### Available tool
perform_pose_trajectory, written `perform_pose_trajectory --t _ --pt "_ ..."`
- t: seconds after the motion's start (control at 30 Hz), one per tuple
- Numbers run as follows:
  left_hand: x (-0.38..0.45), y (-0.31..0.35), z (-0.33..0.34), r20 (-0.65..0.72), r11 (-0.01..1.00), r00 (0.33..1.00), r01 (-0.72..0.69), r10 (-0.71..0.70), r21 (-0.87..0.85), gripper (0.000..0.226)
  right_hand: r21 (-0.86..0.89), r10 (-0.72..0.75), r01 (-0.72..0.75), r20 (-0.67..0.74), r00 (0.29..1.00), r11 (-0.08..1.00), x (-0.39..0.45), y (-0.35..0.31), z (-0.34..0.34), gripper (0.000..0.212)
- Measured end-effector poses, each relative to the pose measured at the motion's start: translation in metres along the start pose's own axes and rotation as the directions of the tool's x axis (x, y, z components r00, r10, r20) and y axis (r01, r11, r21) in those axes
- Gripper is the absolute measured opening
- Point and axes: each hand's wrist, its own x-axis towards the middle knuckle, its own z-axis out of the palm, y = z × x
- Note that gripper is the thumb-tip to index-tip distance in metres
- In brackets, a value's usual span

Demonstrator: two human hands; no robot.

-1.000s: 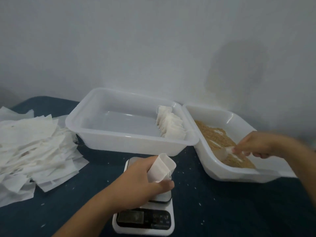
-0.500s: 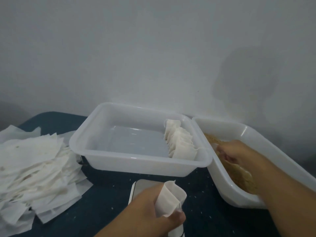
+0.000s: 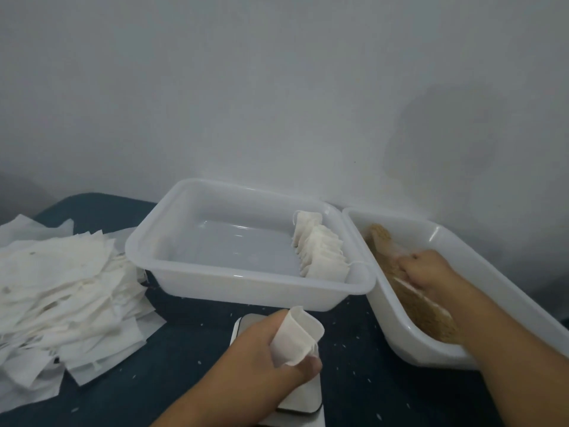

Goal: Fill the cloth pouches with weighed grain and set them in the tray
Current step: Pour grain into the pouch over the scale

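The left hand (image 3: 264, 359) holds an open cloth pouch (image 3: 297, 339) over the scale (image 3: 295, 408). Its fingers and thumb curl round the pouch's lower part, and the mouth of the pouch gapes upward and to the right. The scale sits on the dark blue tabletop (image 3: 191, 349) just in front of the white tray (image 3: 147, 241), and only its steel plate and a strip of its white body show under the hand.

Inside the tray, a row of filled pouches (image 3: 320, 251) stands on edge against the right wall. The rest of the tray floor is bare.

To the right of the tray, touching its corner, stands a second white tub (image 3: 462, 251), tilted, with brown grain (image 3: 381, 238) in it. The right hand (image 3: 428, 272) reaches down into this tub and rests in the grain. Its fingers are curled, but motion blur and a pale smear beside them make it impossible to tell what they grip, if anything.

To the left of the tray, a loose heap of empty pouches (image 3: 61, 297) lies flat on the tabletop. Scattered pale grains dot the cloth in front of the tray, around the scale.
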Motion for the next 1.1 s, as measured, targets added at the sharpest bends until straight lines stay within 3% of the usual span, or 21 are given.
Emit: perform_pose_trajectory --t 0.17,0.37,0.5,0.6,0.77,0.87,1.0,1.1 --pt "0.002 -0.004 0.000 -0.049 0.997 0.999 -0.003 0.007 0.071 0.045 -0.011 -0.083 0.082 -0.073 0.994 0.997 -0.026 0.000 -0.014 0.037" --pt "0.003 -0.006 -0.003 -0.068 0.997 0.996 -0.054 0.058 0.055 0.029 0.009 -0.155 0.158 -0.151 0.976 0.987 -0.066 0.000 -0.028 0.042" --pt "0.004 -0.006 -0.004 -0.111 0.996 0.991 -0.069 0.074 0.050 0.031 0.065 -0.182 0.195 -0.172 0.968 0.979 -0.096 -0.004 -0.035 0.039" --pt "0.005 -0.007 -0.007 -0.140 0.996 0.987 -0.068 0.076 0.060 0.030 0.152 -0.236 0.262 -0.173 0.956 0.953 -0.124 -0.011 -0.038 0.025" --pt "0.008 -0.009 -0.018 -0.185 0.992 0.979 -0.061 0.081 0.110 0.027 0.323 -0.343 0.328 -0.009 0.939 0.888 -0.170 -0.023 -0.033 0.013" --pt "0.008 -0.010 -0.025 -0.199 0.990 0.977 -0.054 0.079 0.127 0.025 0.399 -0.386 0.296 0.166 0.907 0.868 -0.193 -0.028 -0.037 0.023" --pt "0.008 -0.010 -0.027 -0.212 0.987 0.973 -0.061 0.092 0.150 0.024 0.297 -0.422 0.333 0.320 0.849 0.895 -0.207 -0.030 -0.057 0.029" --pt "0.008 -0.010 -0.027 -0.193 0.986 0.977 -0.065 0.094 0.152 0.032 0.200 -0.434 0.387 0.341 0.834 0.900 -0.211 -0.034 -0.073 0.027"
